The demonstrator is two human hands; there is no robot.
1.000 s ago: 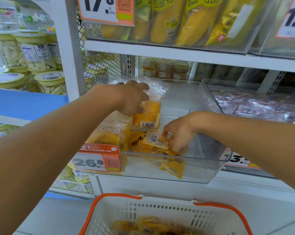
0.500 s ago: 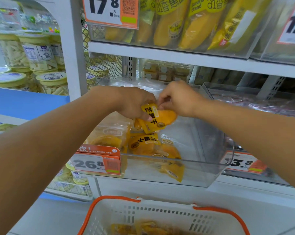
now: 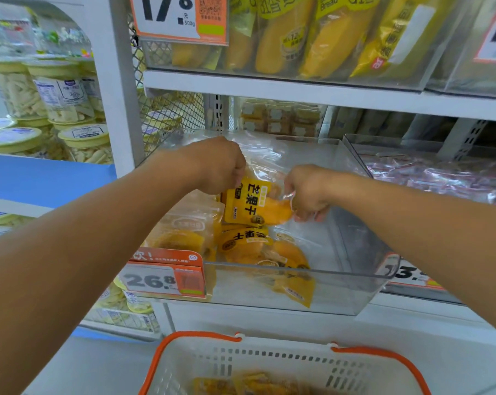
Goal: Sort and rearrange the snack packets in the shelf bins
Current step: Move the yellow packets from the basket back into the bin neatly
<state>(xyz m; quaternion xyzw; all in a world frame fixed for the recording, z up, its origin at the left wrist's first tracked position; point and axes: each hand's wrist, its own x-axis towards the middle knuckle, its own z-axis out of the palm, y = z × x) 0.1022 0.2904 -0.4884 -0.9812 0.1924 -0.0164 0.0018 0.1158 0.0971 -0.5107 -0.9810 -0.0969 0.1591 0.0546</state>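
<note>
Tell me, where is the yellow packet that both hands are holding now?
In the head view, the yellow packet is centre frame, inside the clear bin, held between left hand and right hand, above the other packets.

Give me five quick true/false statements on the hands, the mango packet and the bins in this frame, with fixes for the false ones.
1. Both hands hold the same yellow packet. True: the left hand grips its top left, the right hand pinches its right edge.
2. The held packet lies flat on the bin floor. False: it is held upright above the other packets.
3. The clear bin carries a 26.8 price tag at its front left. True.
4. The orange-rimmed basket sits on the upper shelf. False: it is below the bin, at the bottom of the view.
5. The right half of the clear bin is packed full. False: the packets cluster on its left and centre.
</note>
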